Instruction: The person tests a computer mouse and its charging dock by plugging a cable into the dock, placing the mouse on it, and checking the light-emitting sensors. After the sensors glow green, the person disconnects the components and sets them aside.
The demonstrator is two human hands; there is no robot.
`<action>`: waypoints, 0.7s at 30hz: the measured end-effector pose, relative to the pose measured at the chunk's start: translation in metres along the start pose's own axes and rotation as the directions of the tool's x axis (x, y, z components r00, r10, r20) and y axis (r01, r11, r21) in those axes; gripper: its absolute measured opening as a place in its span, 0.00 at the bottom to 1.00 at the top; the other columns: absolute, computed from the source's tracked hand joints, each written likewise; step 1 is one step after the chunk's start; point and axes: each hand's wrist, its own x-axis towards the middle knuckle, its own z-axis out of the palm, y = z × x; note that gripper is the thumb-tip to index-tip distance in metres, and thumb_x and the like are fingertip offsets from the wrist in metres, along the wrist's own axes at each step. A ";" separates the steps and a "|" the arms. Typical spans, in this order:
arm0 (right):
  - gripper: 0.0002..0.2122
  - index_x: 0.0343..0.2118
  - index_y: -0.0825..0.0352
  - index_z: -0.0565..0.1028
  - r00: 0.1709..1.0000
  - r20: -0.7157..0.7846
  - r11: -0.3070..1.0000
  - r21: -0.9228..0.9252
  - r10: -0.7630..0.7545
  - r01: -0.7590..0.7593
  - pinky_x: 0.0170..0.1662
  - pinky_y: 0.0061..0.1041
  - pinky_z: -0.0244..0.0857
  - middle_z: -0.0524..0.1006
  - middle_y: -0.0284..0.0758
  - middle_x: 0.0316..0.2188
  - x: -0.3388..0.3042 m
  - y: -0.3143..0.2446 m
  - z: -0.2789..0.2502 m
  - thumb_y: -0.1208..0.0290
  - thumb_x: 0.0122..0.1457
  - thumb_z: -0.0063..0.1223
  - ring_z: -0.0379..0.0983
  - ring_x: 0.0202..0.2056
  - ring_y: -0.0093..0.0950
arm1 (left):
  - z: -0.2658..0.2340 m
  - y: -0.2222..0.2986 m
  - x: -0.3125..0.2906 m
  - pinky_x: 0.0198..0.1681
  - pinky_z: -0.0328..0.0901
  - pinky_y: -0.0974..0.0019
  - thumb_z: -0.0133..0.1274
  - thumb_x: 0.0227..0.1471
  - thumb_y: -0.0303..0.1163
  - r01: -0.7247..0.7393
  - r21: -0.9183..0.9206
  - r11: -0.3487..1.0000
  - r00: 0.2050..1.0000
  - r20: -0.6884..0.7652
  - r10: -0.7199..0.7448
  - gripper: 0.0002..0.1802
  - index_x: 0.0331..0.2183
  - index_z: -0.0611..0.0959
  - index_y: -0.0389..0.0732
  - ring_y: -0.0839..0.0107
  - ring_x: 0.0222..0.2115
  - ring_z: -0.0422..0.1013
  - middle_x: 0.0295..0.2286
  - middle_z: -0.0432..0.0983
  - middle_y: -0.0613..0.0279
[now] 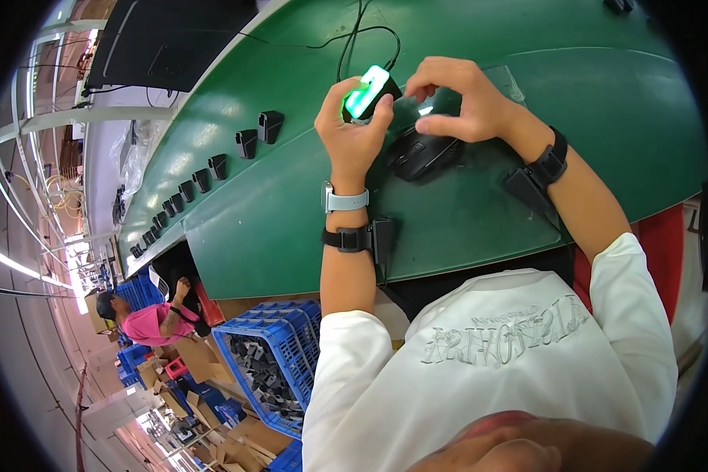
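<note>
My left hand (352,130) grips a small black device (385,93) between thumb and fingers, and its upper face glows bright green. Beside it, my right hand (468,98) is curved with thumb and fingertips apart, and I see nothing held between them. Just below the right fingers lies a black, rounded, mouse-like object (423,153) on the green tabletop (464,212). Thin black cables (389,47) run down from the table's far side and end behind the lit device. A clear, flat plastic piece (505,82) shows partly behind my right hand.
Several black wedge-shaped parts (246,143) stand in a row along the left of the table. Below the table edge at left, a blue crate (240,334) holds many dark pieces. A person in a pink shirt (148,324) is farther left. Black boxes (381,244) are strapped to my forearms.
</note>
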 end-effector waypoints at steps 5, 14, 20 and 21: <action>0.14 0.40 0.68 0.78 0.998 -0.046 0.998 0.033 0.051 -0.050 0.41 0.29 0.68 0.77 0.35 0.32 0.001 0.001 0.007 0.71 0.51 0.67 0.73 0.34 0.30 | -0.007 -0.004 -0.002 0.36 0.71 0.68 0.69 0.42 0.25 0.042 0.032 0.999 0.999 -0.001 -0.042 0.18 0.38 0.83 0.35 0.72 0.31 0.76 0.32 0.82 0.60; 0.13 0.44 0.68 0.76 0.981 -0.190 0.986 -0.167 -0.045 0.013 0.44 0.26 0.65 0.77 0.34 0.42 0.007 0.005 0.005 0.78 0.55 0.62 0.72 0.42 0.29 | -0.006 -0.013 -0.002 0.37 0.72 0.65 0.67 0.40 0.29 0.048 0.006 0.999 0.988 0.144 -0.048 0.19 0.38 0.83 0.37 0.67 0.30 0.77 0.30 0.82 0.58; 0.10 0.44 0.66 0.77 0.983 -0.185 0.959 -0.275 0.019 -0.070 0.54 0.31 0.63 0.77 0.35 0.46 0.006 0.008 0.007 0.76 0.59 0.58 0.70 0.50 0.34 | -0.006 -0.007 -0.004 0.35 0.68 0.72 0.67 0.45 0.26 0.079 -0.053 0.995 0.961 0.269 -0.062 0.15 0.38 0.82 0.36 0.78 0.30 0.72 0.30 0.79 0.65; 0.10 0.44 0.66 0.77 0.983 -0.183 0.959 -0.277 0.017 -0.068 0.54 0.31 0.63 0.77 0.35 0.46 0.006 0.008 0.006 0.76 0.59 0.58 0.70 0.50 0.34 | -0.004 -0.005 -0.004 0.35 0.70 0.69 0.66 0.42 0.28 0.113 -0.053 0.992 0.962 0.255 -0.096 0.16 0.36 0.83 0.38 0.74 0.30 0.74 0.30 0.80 0.63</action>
